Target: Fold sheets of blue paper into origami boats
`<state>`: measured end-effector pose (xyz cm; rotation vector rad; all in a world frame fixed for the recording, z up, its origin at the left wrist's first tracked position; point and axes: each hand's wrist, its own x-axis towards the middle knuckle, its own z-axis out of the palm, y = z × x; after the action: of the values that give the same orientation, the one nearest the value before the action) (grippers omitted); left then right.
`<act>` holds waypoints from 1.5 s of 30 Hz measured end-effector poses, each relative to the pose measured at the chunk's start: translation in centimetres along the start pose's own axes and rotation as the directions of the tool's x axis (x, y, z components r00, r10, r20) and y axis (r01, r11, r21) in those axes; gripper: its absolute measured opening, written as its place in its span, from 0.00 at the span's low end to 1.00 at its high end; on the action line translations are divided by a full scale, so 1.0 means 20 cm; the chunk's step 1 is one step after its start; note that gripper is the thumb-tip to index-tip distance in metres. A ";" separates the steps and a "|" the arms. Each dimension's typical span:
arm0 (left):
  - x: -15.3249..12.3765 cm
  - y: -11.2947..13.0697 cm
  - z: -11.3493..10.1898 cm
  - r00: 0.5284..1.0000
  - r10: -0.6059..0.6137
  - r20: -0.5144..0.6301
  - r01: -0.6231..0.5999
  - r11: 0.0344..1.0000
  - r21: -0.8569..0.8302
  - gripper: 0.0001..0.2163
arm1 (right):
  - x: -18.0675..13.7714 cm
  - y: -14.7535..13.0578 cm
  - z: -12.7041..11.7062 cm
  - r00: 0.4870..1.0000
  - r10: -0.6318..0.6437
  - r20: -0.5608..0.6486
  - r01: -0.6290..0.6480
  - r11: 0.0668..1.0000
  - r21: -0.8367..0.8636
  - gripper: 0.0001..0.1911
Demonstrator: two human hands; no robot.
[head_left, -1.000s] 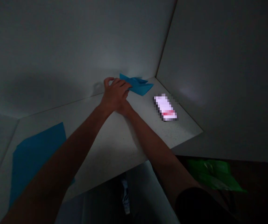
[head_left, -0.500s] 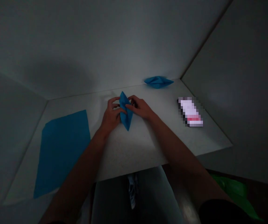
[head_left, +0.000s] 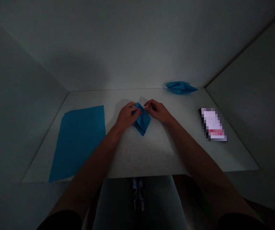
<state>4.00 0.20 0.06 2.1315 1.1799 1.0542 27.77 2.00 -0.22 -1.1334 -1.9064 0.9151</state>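
Note:
Over the middle of the white table, my left hand [head_left: 128, 116] pinches a small folded blue paper [head_left: 144, 121] along its upper left side. The paper now looks diamond-shaped, with one point towards me, and part of it is hidden behind my left fingers. At its upper right edge is my right hand [head_left: 158, 111], with curled fingers and a gap between thumb and forefinger. Whether its thumb tip touches the paper is hard to make out.
A flat blue sheet [head_left: 81, 137] lies on the left of the table [head_left: 137, 163]. Against the back wall, at right, rests a folded blue paper boat [head_left: 181, 88]. A phone [head_left: 213, 124] with a lit, blurred screen lies near the right wall.
The folded paper has gone from a narrow, long shape to a wider, flatter diamond. My right hand's fingers have drawn back to its edge. The whole view has shifted and turned slightly.

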 end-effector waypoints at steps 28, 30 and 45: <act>0.05 -0.09 0.01 0.929 -0.309 -0.204 0.173 0.850 -0.498 0.08 | 0.02 0.00 0.00 0.978 0.010 0.208 -0.013 1.000 0.010 0.20; 0.05 -0.09 0.01 0.918 -0.328 -0.222 0.164 0.825 -0.540 0.10 | 0.02 0.00 0.00 0.979 -0.002 0.206 -0.001 1.000 0.015 0.19; 0.04 -0.01 0.03 0.903 -0.227 -0.364 0.064 0.910 -0.409 0.20 | -0.03 -0.13 -0.01 0.974 -0.117 -0.192 0.079 0.978 -0.195 0.16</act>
<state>4.53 0.93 -0.15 1.5327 1.1663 1.5624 27.16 0.51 1.98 -1.1806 -1.8893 0.5526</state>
